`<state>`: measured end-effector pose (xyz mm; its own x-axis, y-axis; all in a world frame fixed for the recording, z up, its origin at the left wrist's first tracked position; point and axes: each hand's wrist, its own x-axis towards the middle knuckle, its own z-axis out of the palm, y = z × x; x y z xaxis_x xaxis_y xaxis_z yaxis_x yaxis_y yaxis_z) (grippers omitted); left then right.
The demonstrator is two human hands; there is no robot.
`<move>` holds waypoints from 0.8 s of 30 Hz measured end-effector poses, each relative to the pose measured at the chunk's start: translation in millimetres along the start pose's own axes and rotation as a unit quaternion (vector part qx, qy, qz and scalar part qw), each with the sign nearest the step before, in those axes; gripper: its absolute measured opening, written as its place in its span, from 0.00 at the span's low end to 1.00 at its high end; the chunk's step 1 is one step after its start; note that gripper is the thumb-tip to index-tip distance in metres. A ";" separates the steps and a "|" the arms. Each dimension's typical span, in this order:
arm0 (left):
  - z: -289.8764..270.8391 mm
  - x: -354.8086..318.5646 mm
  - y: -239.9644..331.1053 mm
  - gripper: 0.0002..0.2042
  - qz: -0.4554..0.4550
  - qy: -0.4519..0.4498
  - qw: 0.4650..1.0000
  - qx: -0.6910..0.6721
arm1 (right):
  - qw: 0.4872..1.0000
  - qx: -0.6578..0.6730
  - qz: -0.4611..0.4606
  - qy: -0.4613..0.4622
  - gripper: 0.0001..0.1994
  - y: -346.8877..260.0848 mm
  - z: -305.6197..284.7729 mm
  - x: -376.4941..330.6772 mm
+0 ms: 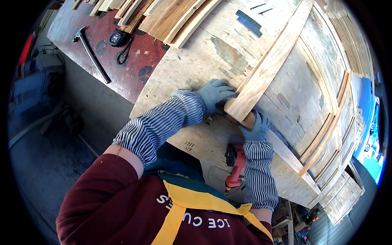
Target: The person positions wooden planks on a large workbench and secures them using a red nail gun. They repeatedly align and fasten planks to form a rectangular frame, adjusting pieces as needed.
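Both my hands wear pale blue-grey gloves below striped sleeve covers. My left hand (216,96) lies with fingers stretched toward the near end of a long wooden plank (267,67), its fingertips beside that end. On the other side of the same end, my right hand (258,128) has thumb and fingers around the end of a lower wooden board (248,119). That board runs toward the lower right under a wooden frame. Part of the joint between the two pieces is hidden by the plank and my fingers. A red and black power tool (236,163) lies near my right forearm.
A hammer (93,55) and a black tape measure (118,37) lie on a reddish board (134,73) at the left. Cut wooden strips (171,20) are stacked at the far edge. Dark blue strips (249,23) lie on the plywood top (183,61). Slatted frames (339,106) fill the right.
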<state>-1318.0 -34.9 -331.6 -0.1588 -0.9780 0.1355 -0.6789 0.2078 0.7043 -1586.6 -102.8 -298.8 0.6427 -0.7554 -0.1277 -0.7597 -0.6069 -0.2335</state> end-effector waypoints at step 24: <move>34.8 -74.2 45.5 0.28 -0.210 0.011 0.975 0.070 | 0.999 -0.042 0.013 0.006 0.45 -7.1 5.3 7.6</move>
<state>-1362.1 47.9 -333.9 0.1683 -0.9773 -0.1290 -0.7723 -0.2120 0.5988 -1575.8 -102.9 -303.2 0.6213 -0.7740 -0.1220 -0.7825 -0.6048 -0.1480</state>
